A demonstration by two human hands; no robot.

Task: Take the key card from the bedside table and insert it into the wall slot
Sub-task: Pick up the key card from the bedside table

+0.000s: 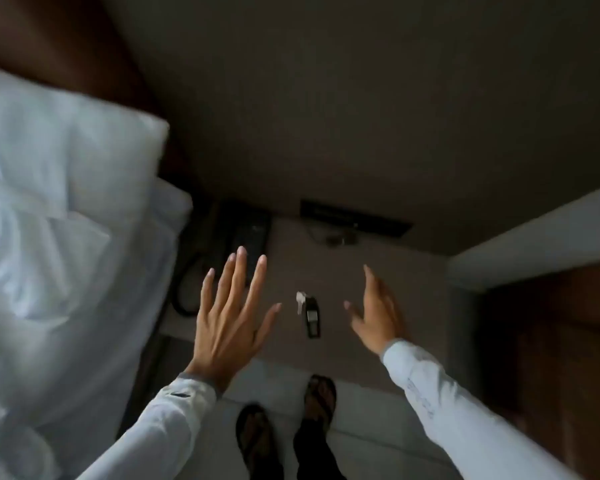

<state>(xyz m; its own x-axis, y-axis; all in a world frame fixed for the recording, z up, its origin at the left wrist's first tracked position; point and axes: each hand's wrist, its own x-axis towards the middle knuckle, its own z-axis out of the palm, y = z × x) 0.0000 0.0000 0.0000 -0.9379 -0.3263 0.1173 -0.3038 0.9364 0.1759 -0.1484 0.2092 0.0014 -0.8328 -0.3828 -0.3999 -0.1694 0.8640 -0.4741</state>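
Observation:
A small dark key card with a pale tag at its far end lies on the bedside table, between my two hands. My left hand hovers to its left, fingers spread, palm down, holding nothing. To the card's right my right hand is held edge-on, fingers loosely apart and empty. Neither hand touches the card. No wall slot shows clearly; the room is dim and the picture is blurred.
A dark telephone with a coiled cord sits at the table's left rear, partly behind my left fingers. A dark wall plate sits low on the wall behind the table. White pillows fill the left. My sandalled feet stand below.

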